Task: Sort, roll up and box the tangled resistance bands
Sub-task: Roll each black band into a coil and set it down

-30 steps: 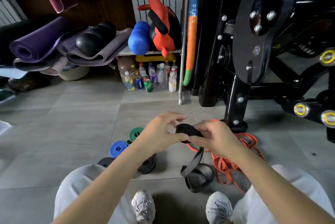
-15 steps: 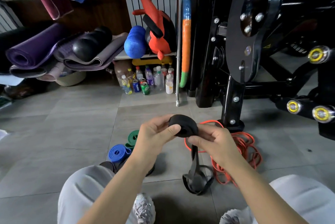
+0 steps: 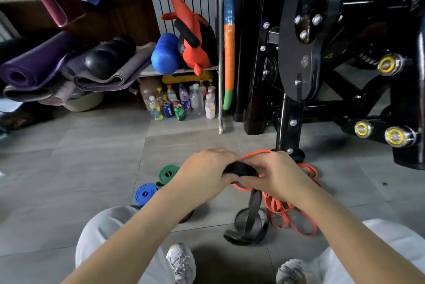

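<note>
Both hands, left hand (image 3: 204,175) and right hand (image 3: 276,175), curl tight round the black band (image 3: 241,170) coil between them; its limp, springy tail hangs below, so pinching the coil's edges holds it.

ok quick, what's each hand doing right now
left hand: grips the rolled end of the black band
right hand: grips the same roll from the other side
</note>
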`<move>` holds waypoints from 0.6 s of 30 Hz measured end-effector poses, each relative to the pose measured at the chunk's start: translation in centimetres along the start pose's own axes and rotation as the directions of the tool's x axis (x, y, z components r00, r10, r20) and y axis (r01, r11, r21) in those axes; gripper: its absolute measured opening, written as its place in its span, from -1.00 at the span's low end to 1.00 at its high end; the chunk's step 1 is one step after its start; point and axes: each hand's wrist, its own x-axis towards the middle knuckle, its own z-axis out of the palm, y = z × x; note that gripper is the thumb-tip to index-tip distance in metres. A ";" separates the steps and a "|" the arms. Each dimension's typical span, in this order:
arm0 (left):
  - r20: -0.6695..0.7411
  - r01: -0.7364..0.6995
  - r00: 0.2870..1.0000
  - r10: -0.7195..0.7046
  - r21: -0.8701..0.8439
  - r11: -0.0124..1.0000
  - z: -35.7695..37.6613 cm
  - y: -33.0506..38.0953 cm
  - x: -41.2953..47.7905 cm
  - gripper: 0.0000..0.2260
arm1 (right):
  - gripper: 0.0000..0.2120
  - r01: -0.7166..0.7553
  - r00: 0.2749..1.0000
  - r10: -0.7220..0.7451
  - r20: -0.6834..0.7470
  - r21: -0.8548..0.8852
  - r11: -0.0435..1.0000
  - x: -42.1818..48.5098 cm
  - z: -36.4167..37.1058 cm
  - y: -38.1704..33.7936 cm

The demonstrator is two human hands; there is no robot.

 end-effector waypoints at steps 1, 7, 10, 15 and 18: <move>-0.025 0.011 1.000 -0.011 -0.023 1.000 -0.2 0.1 0.1 -0.76 | -0.90 -0.018 0.999 0.019 -0.026 0.037 0.999 0.0 -0.2 -0.2; -0.116 0.122 0.971 -0.208 -0.510 0.851 -0.5 -0.4 -0.5 -0.70 | -0.71 -0.059 0.995 0.079 -0.066 0.264 0.963 -0.6 -0.7 -0.2; -0.113 0.107 0.959 -0.258 -0.703 0.704 0.3 -0.3 -1.1 -0.69 | -0.70 -0.079 0.994 0.100 -0.046 0.344 0.936 -0.7 -0.7 -0.2; 0.043 0.046 0.907 -0.419 -0.999 -0.003 1.9 0.0 -1.4 -0.77 | -0.65 -0.065 0.989 0.131 -0.072 0.583 0.810 -0.8 0.5 -0.3; 0.094 0.070 0.909 -0.405 -0.995 -0.073 2.2 0.0 -1.0 -0.72 | -0.68 -0.059 0.985 0.147 -0.090 0.624 0.780 -0.8 0.9 -0.1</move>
